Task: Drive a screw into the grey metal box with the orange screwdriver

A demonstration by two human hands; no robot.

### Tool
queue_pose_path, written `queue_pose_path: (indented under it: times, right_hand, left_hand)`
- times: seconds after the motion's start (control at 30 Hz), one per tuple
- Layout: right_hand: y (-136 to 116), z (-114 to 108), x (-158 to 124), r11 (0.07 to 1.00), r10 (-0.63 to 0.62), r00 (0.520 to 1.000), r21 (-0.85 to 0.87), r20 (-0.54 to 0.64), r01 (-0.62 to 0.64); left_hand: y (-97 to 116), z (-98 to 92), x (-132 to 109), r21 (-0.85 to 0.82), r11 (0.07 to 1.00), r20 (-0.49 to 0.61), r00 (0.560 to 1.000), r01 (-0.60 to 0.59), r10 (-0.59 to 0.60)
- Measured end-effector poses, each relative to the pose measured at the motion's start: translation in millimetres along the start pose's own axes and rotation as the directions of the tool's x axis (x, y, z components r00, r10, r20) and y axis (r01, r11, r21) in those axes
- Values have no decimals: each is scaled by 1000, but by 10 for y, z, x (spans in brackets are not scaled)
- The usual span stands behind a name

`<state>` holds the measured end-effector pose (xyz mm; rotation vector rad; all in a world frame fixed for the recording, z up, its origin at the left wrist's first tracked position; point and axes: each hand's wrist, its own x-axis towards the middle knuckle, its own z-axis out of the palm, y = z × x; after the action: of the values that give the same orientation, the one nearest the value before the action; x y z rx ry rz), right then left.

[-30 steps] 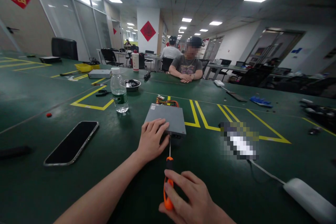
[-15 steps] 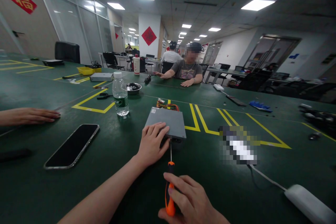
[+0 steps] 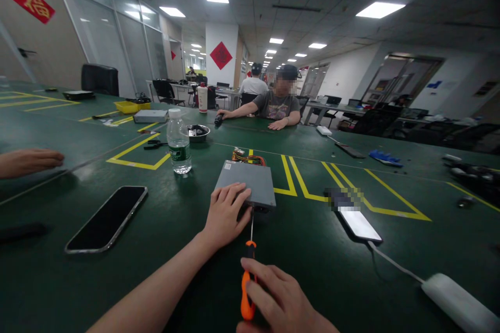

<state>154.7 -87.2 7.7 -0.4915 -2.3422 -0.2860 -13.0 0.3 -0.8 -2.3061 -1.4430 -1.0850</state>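
A grey metal computer power supply point(image 3: 258, 182) lies on the green table in front of me, its bundle of coloured cables point(image 3: 250, 158) at the far side. My left hand point(image 3: 227, 214) grips its near left part, fingers over the top and thumb by the near face. In my right hand point(image 3: 279, 296) is an orange and black screwdriver point(image 3: 247, 296), held by the handle between thumb and fingers. Its shaft points away from me, and the tip meets the near face of the power supply, where I cannot make out the screw.
Left of the power supply stand a water bottle point(image 3: 178, 145) and a metal bowl point(image 3: 198, 133). A dark phone point(image 3: 107, 221) lies nearer. On the right is a lit phone point(image 3: 359, 223) with a cable to a white block point(image 3: 457, 299). Another person's hand point(image 3: 33, 163) is at left; a person point(image 3: 279, 101) sits opposite.
The screwdriver handle has tilted slightly left with my right hand. My left hand stays put. The neighbour's hand at left has drawn back; the person opposite has reached to a dark object.
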Motion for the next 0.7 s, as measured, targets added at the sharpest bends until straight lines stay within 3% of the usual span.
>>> queue_pose_path:
  times: [0.07,0.27,0.47,0.7]
  right_hand:
    - [-18,-9,47,999,-17,1000,-27,-2,17]
    - [-18,-53,95,998,-19,987,-55,-158,11]
    - [-27,-21,99,999,-37,999,-37,-14,37]
    - [-41,-70,69,999,-7,996,-54,-88,3]
  left_hand:
    - [0,5,-4,0,1000,4,1000,3,-3]
    - [2,0,-3,2,1000,8,1000,4,-4]
    - [0,-9,-5,11,1000,3,1000,3,-3]
    - [7,6,-7,20,1000,11,1000,4,-5]
